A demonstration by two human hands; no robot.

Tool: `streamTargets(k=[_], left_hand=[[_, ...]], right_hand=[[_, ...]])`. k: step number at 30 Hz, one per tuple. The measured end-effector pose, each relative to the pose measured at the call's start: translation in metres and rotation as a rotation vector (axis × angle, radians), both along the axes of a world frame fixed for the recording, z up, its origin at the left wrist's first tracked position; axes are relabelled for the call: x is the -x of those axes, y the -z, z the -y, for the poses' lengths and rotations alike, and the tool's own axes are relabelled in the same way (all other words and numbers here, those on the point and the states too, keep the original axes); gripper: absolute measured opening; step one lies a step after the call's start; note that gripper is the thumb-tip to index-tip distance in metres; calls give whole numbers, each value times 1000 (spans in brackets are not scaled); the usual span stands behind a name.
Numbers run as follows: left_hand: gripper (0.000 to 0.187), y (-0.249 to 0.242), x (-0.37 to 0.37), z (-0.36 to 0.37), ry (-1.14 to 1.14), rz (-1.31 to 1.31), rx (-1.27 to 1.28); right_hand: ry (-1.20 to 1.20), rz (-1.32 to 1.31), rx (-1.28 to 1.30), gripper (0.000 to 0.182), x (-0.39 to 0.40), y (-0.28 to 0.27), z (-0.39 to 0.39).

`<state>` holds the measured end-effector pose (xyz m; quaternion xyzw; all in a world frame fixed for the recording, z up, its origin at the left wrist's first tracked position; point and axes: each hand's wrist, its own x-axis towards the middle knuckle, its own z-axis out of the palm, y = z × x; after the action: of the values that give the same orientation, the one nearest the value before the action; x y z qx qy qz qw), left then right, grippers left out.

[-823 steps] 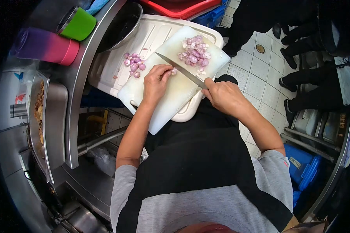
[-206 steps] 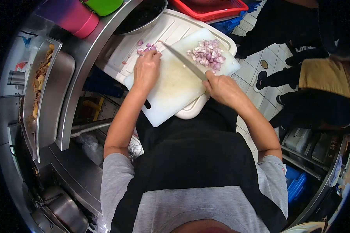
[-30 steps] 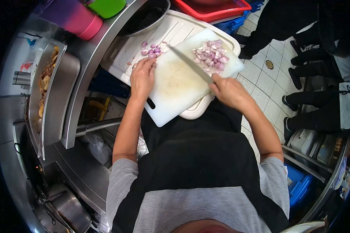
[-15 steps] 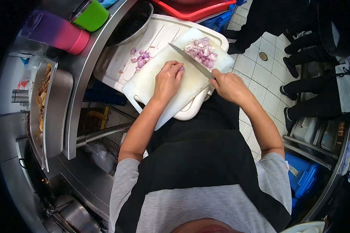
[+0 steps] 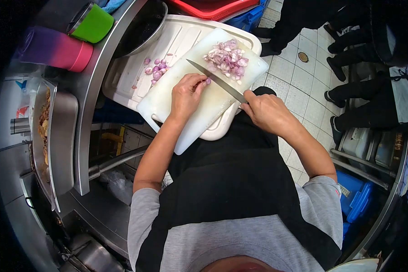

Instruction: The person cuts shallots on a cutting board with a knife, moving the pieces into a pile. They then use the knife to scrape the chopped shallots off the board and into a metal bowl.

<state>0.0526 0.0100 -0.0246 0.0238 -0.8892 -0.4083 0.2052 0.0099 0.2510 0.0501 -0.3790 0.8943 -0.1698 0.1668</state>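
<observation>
A white cutting board [image 5: 167,106] lies at a slant over a cream plastic lid-like tray [image 5: 181,34]. My right hand [image 5: 268,112] is closed round the handle of a kitchen knife [image 5: 220,82], whose blade points up and left across the board. Bent fingers of my left hand [image 5: 187,96] pinch a small purple shallot [image 5: 208,81] on the board, right beside the blade. Beyond the knife lies a heap of cut shallots [image 5: 226,59]. Several whole peeled shallots [image 5: 157,70] rest on the tray, left of the board.
A dark wok-like pan [image 5: 143,29] and a red basket [image 5: 213,8] stand at the back. On the steel counter [image 5: 93,84] to the left are a green cup [image 5: 95,23], a purple-pink tumbler [image 5: 54,47] and a food pan [image 5: 61,136]. People in dark trousers [image 5: 367,104] stand at right.
The knife blade has come closer to the shallot under my left fingers. The whole view has shifted slightly, so the board sits a little further left.
</observation>
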Motion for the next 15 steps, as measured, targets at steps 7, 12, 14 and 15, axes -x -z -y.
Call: streamTargets(k=[7,12,14,15], left_hand=[[14,1,1,-1,25,-12,-42],[16,-3,-1,-2,20,22,-40],[16,0,0,0,23,9,-34],[16,1,1,0,26,-5,-23]], right_hand=[[13,38,24,26,15,30,29],[5,30,-6,25,17,10,30],[-10,18,-28,25,10,-1,17],[-11,18,-33,25,8,-3,14]])
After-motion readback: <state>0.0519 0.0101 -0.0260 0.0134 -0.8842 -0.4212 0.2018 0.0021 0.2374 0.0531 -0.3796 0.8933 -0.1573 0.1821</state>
